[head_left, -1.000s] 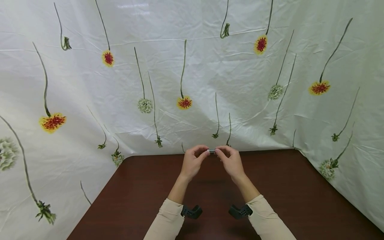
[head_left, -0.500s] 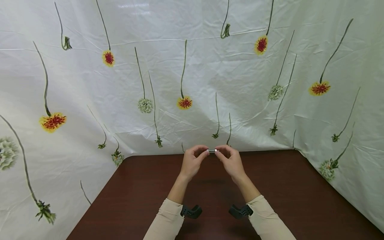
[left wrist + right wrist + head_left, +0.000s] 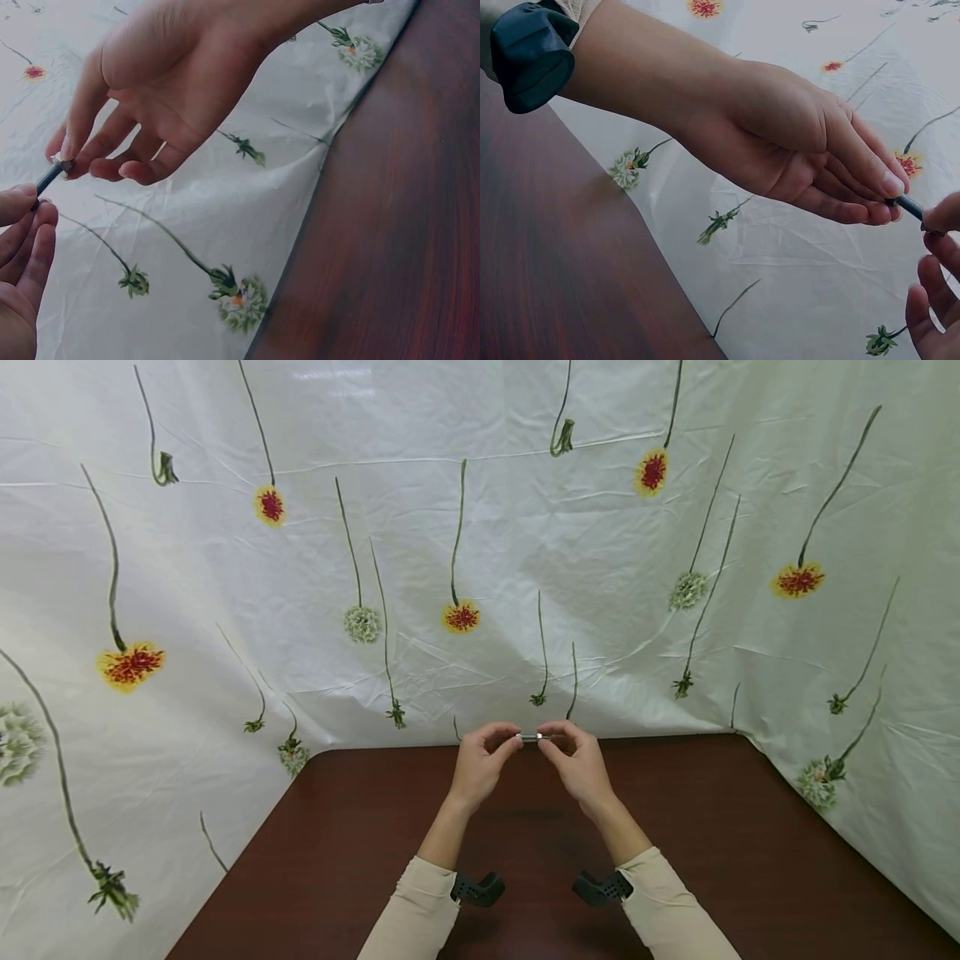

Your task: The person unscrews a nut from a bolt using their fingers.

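Note:
A short threaded metal bolt spans the gap between the two hands, held level above the far part of the table. My left hand pinches one end of it between thumb and fingers. At the other end, the thumb and fingertips of my right hand pinch a small, wider metal piece that looks like a nut, largely covered by the fingertips. Grey thread on the bolt shows between the fingertips in the right wrist view. The other fingers of both hands are loosely bent.
A dark reddish-brown table lies below the hands. Behind it and at both sides hangs a white cloth printed with flowers. Dark camera mounts, a left one and a right one, stick out from the wrists.
The hands and bolt stay in nearly the same place. A bright glint shows at the bolt's right end, by the right fingertips, where none showed one second ago.

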`<action>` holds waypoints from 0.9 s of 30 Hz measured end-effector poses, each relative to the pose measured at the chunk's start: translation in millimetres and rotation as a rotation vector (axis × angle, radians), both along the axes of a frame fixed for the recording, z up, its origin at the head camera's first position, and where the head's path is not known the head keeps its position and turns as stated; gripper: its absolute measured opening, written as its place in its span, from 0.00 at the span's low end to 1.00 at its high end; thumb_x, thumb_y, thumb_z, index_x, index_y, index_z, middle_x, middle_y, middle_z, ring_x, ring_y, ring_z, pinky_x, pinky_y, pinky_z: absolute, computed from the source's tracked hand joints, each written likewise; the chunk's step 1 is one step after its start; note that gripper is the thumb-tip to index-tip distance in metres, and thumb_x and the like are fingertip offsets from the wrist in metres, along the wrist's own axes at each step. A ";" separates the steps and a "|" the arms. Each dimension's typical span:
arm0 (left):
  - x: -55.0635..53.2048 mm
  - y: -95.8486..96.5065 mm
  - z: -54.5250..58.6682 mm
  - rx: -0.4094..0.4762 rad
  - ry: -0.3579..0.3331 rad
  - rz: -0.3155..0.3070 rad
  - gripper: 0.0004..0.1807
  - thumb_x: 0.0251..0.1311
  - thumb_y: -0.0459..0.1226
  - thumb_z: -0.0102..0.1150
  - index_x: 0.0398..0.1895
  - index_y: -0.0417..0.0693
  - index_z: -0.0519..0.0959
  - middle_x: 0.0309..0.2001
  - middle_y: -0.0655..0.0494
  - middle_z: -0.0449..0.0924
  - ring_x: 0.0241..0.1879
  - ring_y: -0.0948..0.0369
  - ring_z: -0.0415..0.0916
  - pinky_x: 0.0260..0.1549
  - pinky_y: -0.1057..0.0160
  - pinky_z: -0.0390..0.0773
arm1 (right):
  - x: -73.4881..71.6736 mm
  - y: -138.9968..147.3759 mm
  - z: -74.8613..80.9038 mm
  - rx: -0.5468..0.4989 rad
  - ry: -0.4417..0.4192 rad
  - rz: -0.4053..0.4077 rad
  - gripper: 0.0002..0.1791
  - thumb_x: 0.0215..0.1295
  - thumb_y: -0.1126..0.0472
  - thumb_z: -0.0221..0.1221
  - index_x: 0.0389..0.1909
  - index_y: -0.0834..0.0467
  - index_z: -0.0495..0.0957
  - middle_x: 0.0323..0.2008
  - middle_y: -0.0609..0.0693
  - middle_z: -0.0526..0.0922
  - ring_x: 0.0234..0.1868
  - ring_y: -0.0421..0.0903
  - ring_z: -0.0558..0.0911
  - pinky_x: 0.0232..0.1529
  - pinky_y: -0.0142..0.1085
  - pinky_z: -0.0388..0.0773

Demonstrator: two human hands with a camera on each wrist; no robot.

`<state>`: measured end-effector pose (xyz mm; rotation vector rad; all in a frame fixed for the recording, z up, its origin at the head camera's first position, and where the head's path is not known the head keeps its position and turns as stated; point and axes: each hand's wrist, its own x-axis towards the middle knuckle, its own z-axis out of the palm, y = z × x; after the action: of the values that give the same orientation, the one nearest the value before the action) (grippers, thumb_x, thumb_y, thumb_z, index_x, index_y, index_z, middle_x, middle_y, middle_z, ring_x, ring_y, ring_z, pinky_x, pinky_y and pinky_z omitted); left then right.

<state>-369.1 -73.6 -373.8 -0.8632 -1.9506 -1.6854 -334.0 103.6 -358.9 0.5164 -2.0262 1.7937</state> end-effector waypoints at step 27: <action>10.0 -0.7 9.3 0.014 0.010 -0.013 0.06 0.66 0.22 0.63 0.44 0.27 0.83 0.40 0.33 0.84 0.42 0.41 0.83 0.42 0.64 0.79 | 1.3 -1.7 0.4 0.029 0.007 0.008 0.12 0.72 0.71 0.61 0.54 0.70 0.81 0.50 0.64 0.83 0.50 0.54 0.81 0.50 0.41 0.76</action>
<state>-359.1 -74.3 -364.5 -0.8793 -1.9288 -1.6966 -332.6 101.9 -358.6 0.5392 -2.0513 1.7671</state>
